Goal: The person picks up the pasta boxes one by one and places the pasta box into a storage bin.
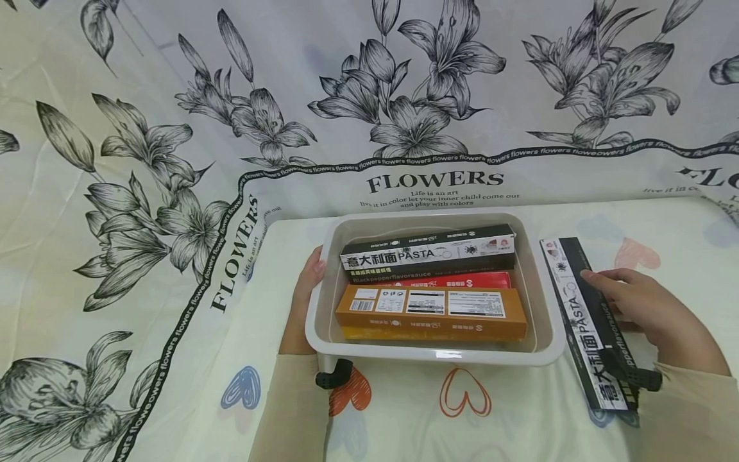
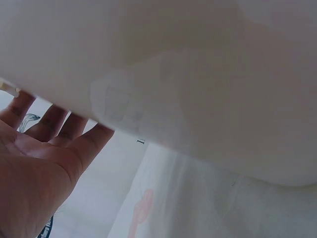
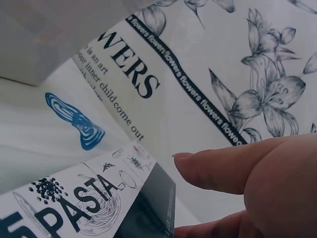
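A light grey plastic bin point(image 1: 435, 354) holds a black pasta box point(image 1: 427, 256), a red box point(image 1: 479, 280) and an orange-brown box point(image 1: 430, 314) with a yellow strip below it. At the bin's left side is my left hand point(image 1: 302, 305); in the left wrist view its extended fingers point(image 2: 89, 141) touch the bin's wall. Another black-and-white pasta box point(image 1: 580, 321) lies slanted right of the bin. My right hand point(image 1: 652, 311) is at that box's right side. In the right wrist view the thumb point(image 3: 213, 168) is straight and apart from the box, while the lower fingers are mostly hidden.
A pale sheet point(image 1: 404, 410) with printed hearts lies under everything. Behind and to the left hangs a white cloth point(image 1: 323, 58) with black flower prints and lettering. The bin's right rim is close beside the loose pasta box.
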{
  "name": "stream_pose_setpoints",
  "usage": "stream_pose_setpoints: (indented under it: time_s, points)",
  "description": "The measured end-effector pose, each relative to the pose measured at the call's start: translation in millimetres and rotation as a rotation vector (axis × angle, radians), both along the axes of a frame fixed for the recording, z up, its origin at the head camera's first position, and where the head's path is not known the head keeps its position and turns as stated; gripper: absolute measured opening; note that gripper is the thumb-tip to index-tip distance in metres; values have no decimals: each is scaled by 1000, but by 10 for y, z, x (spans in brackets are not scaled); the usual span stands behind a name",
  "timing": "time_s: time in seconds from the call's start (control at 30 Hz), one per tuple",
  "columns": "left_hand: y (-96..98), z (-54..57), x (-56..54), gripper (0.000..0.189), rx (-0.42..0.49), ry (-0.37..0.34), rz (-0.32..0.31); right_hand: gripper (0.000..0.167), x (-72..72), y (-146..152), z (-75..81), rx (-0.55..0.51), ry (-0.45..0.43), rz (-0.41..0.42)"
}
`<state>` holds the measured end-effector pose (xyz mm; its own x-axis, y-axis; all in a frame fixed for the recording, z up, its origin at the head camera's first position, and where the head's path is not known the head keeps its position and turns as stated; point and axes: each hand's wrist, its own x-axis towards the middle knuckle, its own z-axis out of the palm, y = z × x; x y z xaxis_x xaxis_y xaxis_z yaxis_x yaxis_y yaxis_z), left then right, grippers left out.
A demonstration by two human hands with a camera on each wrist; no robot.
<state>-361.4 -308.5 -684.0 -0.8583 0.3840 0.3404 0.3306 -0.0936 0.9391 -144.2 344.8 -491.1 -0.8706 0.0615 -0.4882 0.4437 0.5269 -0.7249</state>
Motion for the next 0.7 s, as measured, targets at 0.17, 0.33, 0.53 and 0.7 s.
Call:
stream_pose_setpoints:
  time_s: [0.17, 0.33, 0.53, 0.7]
  points:
    - [35, 59, 47, 56, 0, -3, 14, 102, 2, 10, -6, -2, 0, 7]
    - [61, 110, 87, 55, 1, -19, 20, 103, -3, 25, -5, -29, -6, 6]
    - [100, 208, 160, 54, 0, -37, 34, 98, -9, 22, 22, -45, -23, 31]
    - [126, 289, 224, 52, -9, -40, 40, 94, -18, 10, 16, -50, -17, 63]
